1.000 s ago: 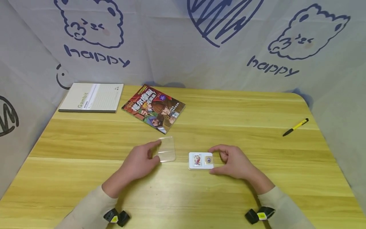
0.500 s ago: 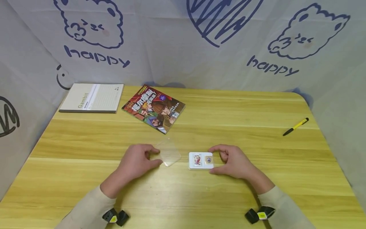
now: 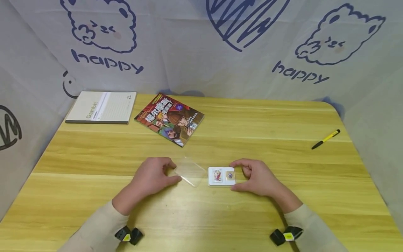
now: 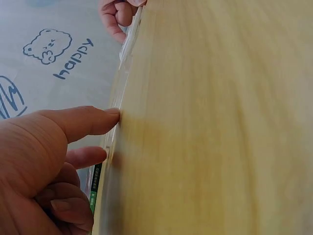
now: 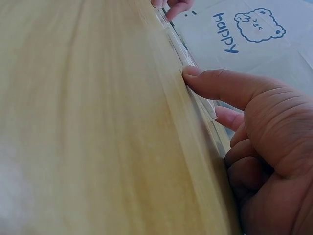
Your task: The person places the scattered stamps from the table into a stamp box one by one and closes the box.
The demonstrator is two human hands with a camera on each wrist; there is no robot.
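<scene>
In the head view a clear thin rectangular plastic cover (image 3: 190, 172) lies slantwise on the wooden table (image 3: 252, 224). My left hand (image 3: 151, 176) pinches its left side between thumb and forefinger, the other fingers folded back. Just to the right is a small flat white case (image 3: 221, 176) with a colourful picture and a gold square on its face. The thumb and forefinger of my right hand (image 3: 259, 178) grip the case at its right corners. The cover's near right corner comes close to the case. Both wrist views show these flat things edge-on, low along the tabletop.
Behind the hands lies a comic-style book (image 3: 170, 119), set at an angle. A pale notebook (image 3: 101, 107) is at the back left, and a yellow and black pen (image 3: 325, 139) at the right. A white cloth (image 3: 189, 70) with drawings hangs behind the table.
The clear cover has turned from nearly straight to slantwise and shifted right, closer to the white case. My left hand's fingers moved with it. The right hand and the case have stayed put.
</scene>
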